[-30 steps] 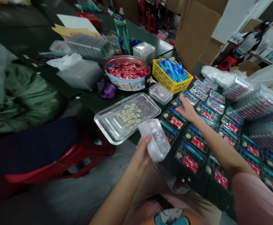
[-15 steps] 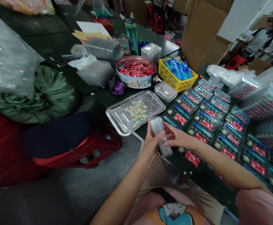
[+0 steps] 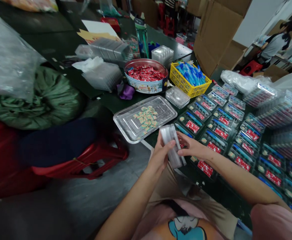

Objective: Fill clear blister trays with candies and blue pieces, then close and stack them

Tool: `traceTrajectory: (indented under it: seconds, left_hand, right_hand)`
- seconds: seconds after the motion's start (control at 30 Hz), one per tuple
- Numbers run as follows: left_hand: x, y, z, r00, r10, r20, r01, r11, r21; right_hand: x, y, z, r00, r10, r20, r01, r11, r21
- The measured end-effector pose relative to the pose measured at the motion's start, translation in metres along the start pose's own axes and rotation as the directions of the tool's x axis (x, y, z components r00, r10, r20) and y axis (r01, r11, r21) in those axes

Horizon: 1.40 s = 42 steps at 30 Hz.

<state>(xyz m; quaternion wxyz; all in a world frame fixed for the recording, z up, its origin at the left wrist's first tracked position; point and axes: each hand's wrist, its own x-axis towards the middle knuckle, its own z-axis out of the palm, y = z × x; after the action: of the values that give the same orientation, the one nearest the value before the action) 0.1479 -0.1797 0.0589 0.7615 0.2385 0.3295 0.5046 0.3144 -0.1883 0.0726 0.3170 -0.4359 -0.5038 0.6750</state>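
Just past my lap I hold a stack of clear plastic lids, tilted, with its edges facing up. My left hand is wrapped round its left side, the thumb lying across the front. On the opposite side, my right hand pinches the stack's edge between curved fingers and thumb; its fingertips are partly hidden. Behind the stack lies a metal tray with a pile of small pale green-edged pieces. To the right stand rows of clear boxes, each with a blue item, a red packet and a pale piece.
An oval tin of red packets and a yellow basket of blue items stand behind the tray. Stacked filled boxes rise at the right. A red stool is at my left. Another person sits far right.
Both hands stay on the stack of lids, almost still. The right hand has shifted very slightly to the right. The view has turned a little.
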Motion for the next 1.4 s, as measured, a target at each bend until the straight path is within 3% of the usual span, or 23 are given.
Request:
traceTrajectory:
  seconds: [0.7, 1.23, 1.4]
  left_hand:
    - [-0.004, 0.000, 0.001, 0.998, -0.034, -0.048, 0.036, 0.998, 0.042]
    - [-0.005, 0.003, -0.002, 0.998, -0.023, -0.059, 0.028, 0.997, 0.078]
    - [-0.007, 0.002, -0.005, 0.991, -0.114, -0.065, 0.115, 0.993, 0.002]
  right_hand:
    - [-0.003, 0.006, 0.003, 0.999, -0.027, 0.031, 0.026, 1.000, 0.015]
    - [-0.006, -0.007, 0.009, 0.995, -0.042, 0.086, 0.037, 0.998, 0.050]
    - [-0.011, -0.009, 0.000, 0.999, -0.020, 0.037, 0.017, 0.996, 0.084]
